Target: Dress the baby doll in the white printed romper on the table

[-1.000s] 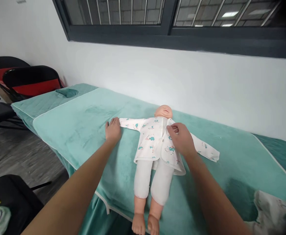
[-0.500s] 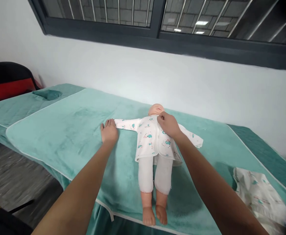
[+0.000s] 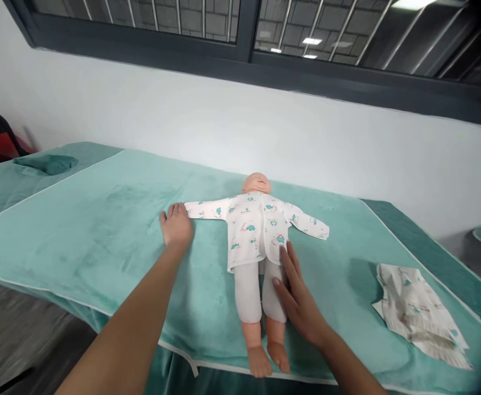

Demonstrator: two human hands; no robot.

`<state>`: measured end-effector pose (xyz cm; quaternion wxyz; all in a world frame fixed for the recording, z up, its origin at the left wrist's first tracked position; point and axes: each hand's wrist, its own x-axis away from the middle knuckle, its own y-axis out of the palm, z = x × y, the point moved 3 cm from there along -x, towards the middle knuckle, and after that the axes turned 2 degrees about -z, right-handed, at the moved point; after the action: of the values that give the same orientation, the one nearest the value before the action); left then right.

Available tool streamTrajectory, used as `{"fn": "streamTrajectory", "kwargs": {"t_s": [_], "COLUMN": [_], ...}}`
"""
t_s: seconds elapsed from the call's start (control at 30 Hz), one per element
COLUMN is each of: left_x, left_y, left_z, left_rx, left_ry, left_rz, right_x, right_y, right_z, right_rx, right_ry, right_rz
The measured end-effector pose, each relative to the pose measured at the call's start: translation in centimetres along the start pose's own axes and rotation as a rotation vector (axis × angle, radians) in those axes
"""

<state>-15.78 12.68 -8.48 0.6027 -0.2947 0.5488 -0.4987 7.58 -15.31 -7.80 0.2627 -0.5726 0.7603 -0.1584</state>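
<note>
A baby doll (image 3: 256,184) lies on its back on a teal towel (image 3: 121,219), head toward the wall. It wears a white printed shirt (image 3: 257,225) with both sleeves spread out, and white leggings (image 3: 249,291). My left hand (image 3: 177,225) rests flat and open on the towel, its fingertips at the end of the doll's left-side sleeve. My right hand (image 3: 296,296) lies open with fingers stretched along the doll's right-side leg, fingertips at the shirt hem.
A folded white printed garment (image 3: 417,312) lies on the towel at the right. The towel covers a bed along a white wall below a barred window (image 3: 240,22). A small teal pillow (image 3: 45,163) sits far left. The bed's front edge (image 3: 207,367) is near the doll's feet.
My right hand has left the shirt's collar and moved down to the doll's leg, opening flat. The left hand stays at the sleeve end. The view has shifted right.
</note>
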Motion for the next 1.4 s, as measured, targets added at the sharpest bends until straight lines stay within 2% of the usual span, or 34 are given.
{"fn": "streamTrajectory", "kwargs": {"t_s": [0.07, 0.17, 0.27, 0.33, 0.43, 0.53, 0.73, 0.93, 1.03, 1.23, 1.4], "left_x": [-0.1, -0.2, -0.4, -0.4, -0.4, -0.4, -0.4, -0.5, -0.6, -0.6, -0.5], "left_y": [0.0, 0.2, 0.3, 0.4, 0.4, 0.4, 0.5, 0.8, 0.9, 0.6, 0.4], "left_z": [0.0, -0.1, -0.1, -0.2, -0.2, -0.2, -0.2, -0.3, -0.4, -0.3, -0.1], "left_rx": [0.006, 0.009, 0.014, 0.021, 0.033, 0.041, 0.041, 0.043, 0.044, 0.025, 0.006], "left_ry": [0.001, 0.001, 0.001, 0.008, 0.013, 0.004, 0.024, 0.008, 0.016, 0.017, 0.005], "left_rz": [0.007, 0.006, -0.004, 0.000, 0.015, 0.021, 0.044, 0.038, 0.041, 0.036, 0.018], "right_x": [0.3, -1.8, -5.5, -8.0, -10.6, -11.7, -11.7, -13.2, -14.9, -17.2, -17.7], "right_y": [-1.1, -4.6, -8.9, -11.1, -13.0, -13.7, -14.2, -14.9, -15.3, -16.2, -16.1], "right_z": [0.6, 3.3, 7.5, 10.3, 13.1, 14.4, 15.4, 16.4, 16.9, 18.2, 18.5], "right_rx": [-0.072, -0.110, 0.108, 0.335, 0.395, 0.402, 0.417, 0.280, 0.184, 0.068, 0.029], "right_ry": [0.042, 0.127, 0.253, 0.394, 0.448, 0.450, 0.481, 0.402, 0.345, 0.289, 0.269], "right_rz": [0.063, 0.296, 0.551, 0.567, 0.553, 0.551, 0.606, 0.609, 0.661, 0.847, 0.861]}}
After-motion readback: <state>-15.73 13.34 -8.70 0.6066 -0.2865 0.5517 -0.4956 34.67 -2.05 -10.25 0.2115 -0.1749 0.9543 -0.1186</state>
